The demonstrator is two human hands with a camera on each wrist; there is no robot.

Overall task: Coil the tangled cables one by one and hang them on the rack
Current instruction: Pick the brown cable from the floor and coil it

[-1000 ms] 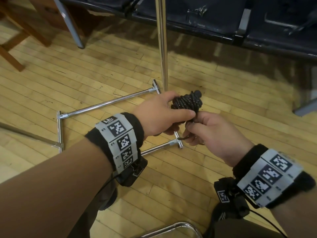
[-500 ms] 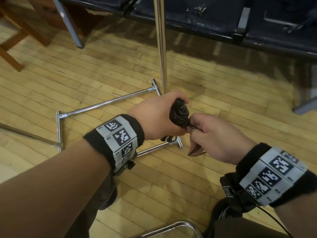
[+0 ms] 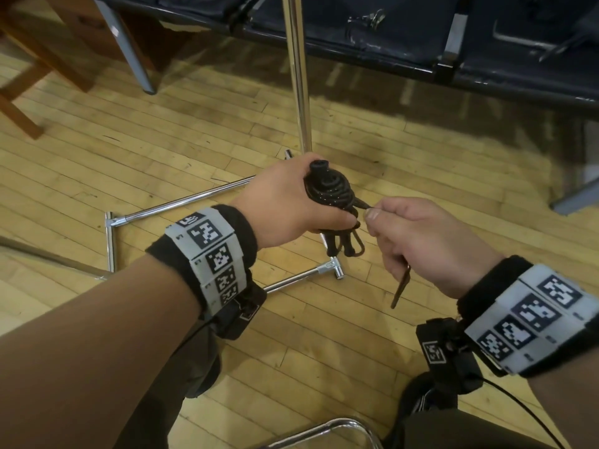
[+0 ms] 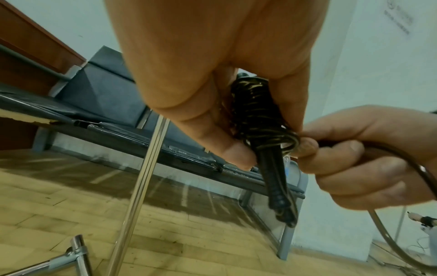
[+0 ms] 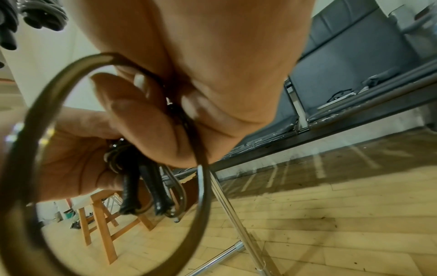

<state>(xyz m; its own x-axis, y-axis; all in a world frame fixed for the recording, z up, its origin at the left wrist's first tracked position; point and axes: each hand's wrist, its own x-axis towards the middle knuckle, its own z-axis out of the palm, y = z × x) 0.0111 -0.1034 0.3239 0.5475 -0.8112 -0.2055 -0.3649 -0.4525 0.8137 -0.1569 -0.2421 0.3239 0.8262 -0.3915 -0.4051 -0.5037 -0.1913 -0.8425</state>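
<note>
Held upright in left hand (image 3: 288, 202): black braided cable (image 3: 327, 189), wound into a tight bundle. Loose tail pinched by right hand (image 3: 421, 244), just beside. Behind, chrome rack (image 3: 299, 76) pole, smooth.

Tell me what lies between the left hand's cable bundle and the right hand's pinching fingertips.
Only a short taut strand of the same black cable bridges the coiled bundle in the left hand and the right hand, in the head view.

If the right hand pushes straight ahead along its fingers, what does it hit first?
Most likely the coiled cable gripped in the left hand: the right hand points at it, already pinching its loose end right beside the bundle. Depth beyond is unclear.
</note>
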